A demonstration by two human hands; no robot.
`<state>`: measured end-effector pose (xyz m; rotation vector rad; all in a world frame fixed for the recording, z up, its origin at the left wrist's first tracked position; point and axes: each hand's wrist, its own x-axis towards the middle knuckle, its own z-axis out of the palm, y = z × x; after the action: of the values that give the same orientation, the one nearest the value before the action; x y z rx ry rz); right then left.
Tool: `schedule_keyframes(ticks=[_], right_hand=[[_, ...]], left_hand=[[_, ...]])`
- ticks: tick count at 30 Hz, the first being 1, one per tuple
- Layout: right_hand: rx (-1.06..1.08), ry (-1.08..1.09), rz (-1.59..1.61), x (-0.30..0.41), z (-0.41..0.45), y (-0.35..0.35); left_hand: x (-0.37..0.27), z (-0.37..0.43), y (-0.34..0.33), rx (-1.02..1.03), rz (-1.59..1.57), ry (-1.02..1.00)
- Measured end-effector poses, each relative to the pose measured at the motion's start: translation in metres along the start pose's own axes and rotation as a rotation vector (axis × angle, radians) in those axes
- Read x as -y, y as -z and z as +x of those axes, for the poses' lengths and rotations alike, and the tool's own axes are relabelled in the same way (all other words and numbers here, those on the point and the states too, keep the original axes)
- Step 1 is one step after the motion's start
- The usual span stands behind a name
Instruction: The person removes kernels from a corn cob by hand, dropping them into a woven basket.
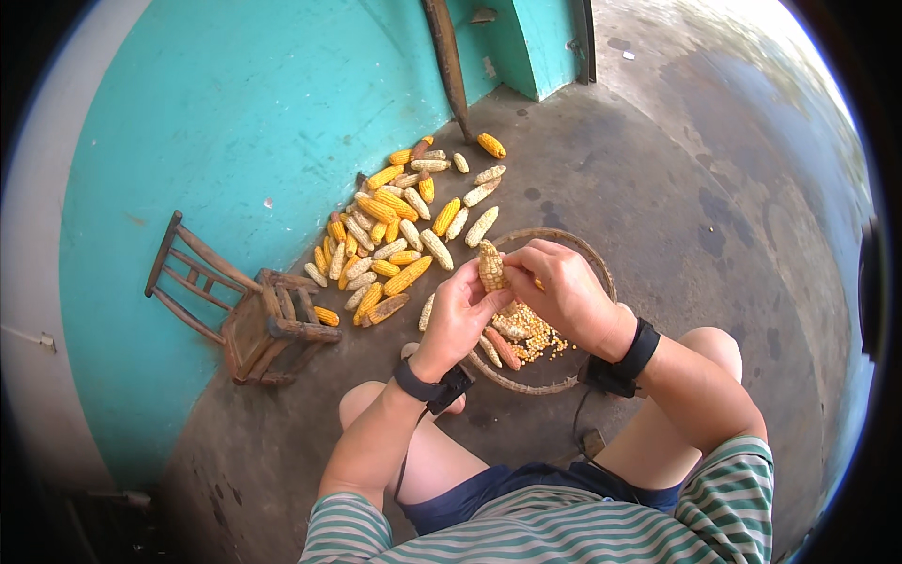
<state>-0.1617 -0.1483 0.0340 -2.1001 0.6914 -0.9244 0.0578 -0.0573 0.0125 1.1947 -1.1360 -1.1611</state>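
Both hands meet over a round woven basket (548, 389) on the floor between my feet. A pale yellow corn cob (491, 266) stands nearly upright between them, some of its kernels still on it. My left hand (461, 303) grips the cob from the left side, thumb across its lower part. From the right, my right hand (564, 289) presses thumb and fingers against the same cob. Below them, loose corn kernels (539, 335) lie in the basket beside a reddish cob (502, 348) and a whitish one (490, 351). My hands hide part of the basket's contents.
A pile of yellow and whitish corn cobs (394, 208) lies on the concrete floor (655, 190) along the turquoise wall (211, 127). To the left, a small wooden chair (261, 317) is tipped over. A wooden pole (449, 63) leans on the wall.
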Motion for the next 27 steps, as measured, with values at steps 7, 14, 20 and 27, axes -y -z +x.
schedule_keyframes(ticks=[7,14,20,27], right_hand=[[0.057,-0.262,0.166,0.015,0.001,0.004],[-0.020,-0.167,0.347,0.005,0.009,0.015],[-0.036,-0.191,0.297,0.009,0.007,0.010],[-0.051,-0.254,0.328,0.016,0.007,0.011]], left_hand=[[-0.005,-0.005,0.001,0.051,0.016,-0.006],[-0.020,-0.009,0.010,0.122,-0.414,0.189],[-0.018,-0.010,0.016,0.162,-0.476,0.161],[-0.014,-0.007,0.023,0.211,-0.512,0.135]])
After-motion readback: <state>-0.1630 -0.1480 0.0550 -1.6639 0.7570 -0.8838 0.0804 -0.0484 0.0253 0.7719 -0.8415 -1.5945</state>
